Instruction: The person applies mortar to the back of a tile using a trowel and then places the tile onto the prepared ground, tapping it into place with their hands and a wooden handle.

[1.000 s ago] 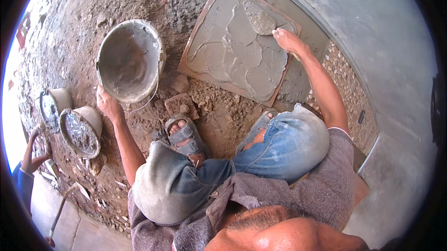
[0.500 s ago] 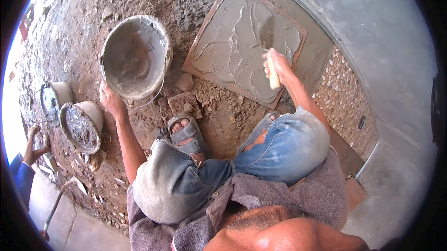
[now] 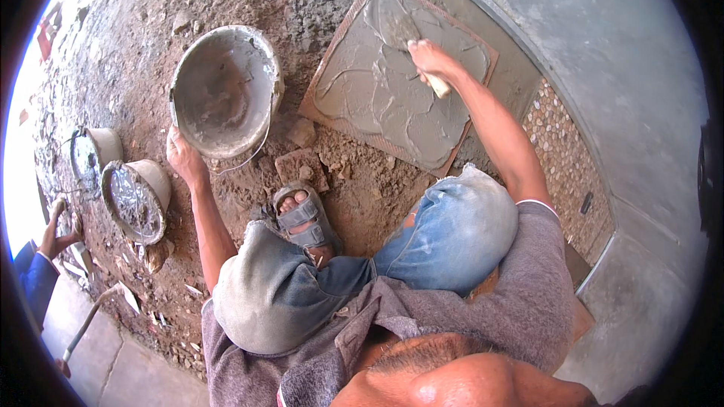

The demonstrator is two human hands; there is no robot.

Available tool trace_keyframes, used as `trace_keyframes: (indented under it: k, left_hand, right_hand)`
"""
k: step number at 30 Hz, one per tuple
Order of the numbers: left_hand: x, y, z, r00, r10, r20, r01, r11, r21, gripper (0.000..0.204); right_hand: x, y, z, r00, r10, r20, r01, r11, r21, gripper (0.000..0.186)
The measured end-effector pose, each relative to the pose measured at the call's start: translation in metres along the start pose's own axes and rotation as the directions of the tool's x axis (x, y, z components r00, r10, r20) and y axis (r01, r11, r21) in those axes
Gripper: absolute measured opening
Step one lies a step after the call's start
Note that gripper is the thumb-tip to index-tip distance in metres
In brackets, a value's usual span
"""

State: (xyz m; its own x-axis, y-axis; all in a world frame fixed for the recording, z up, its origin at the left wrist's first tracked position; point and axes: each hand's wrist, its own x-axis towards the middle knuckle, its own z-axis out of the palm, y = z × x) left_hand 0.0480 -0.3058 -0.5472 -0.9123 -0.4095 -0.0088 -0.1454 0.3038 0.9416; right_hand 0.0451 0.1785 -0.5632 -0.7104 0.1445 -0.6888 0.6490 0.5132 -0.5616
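Note:
My right hand [image 3: 431, 60] is closed round the pale handle of a trowel [image 3: 437, 86]. The trowel's blade [image 3: 401, 28] lies on wet grey mortar [image 3: 377, 98] spread over a square tile [image 3: 311, 107] with reddish edges. Ridges and swirls mark the mortar. My left hand [image 3: 183, 158] grips the near-left rim of a large bucket [image 3: 188, 67], its fingertips partly hidden at the rim. The bucket is tipped so that its mouth shows; grey residue coats the inside, and a wire handle hangs at its right.
Two smaller mortar-smeared buckets [image 3: 154, 184] stand left on rough soil. Beyond them are another person's hand [image 3: 59, 237] and blue sleeve, and a long-handled tool [image 3: 94, 316]. A brick [image 3: 302, 167] lies by my left foot. Right are a pebbled strip [image 3: 562, 154] and smooth concrete floor [image 3: 626, 75].
My right hand has moved the trowel away from me and leftward over the mortar. My right arm reaches out farther. The bucket and my left hand have shifted slightly right in the picture.

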Motion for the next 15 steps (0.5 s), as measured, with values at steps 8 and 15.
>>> trace_keyframes:
  k: [8, 15]
  left_hand:
    - [0.0, -0.001, -0.001, 1.0, -0.011, 0.001, 0.011, 0.998, -0.066, 0.035]
    - [-0.001, 0.002, 0.001, 0.999, -0.035, -0.022, 0.034, 0.997, -0.067, 0.034]
  right_hand:
    - [-0.103, 0.06, 0.022, 0.974, 0.21, -0.089, -0.187, 0.958, 0.215, 0.04]
    - [-0.091, 0.047, 0.066, 0.975, 0.186, 0.118, -0.22, 0.79, 0.573, 0.041]
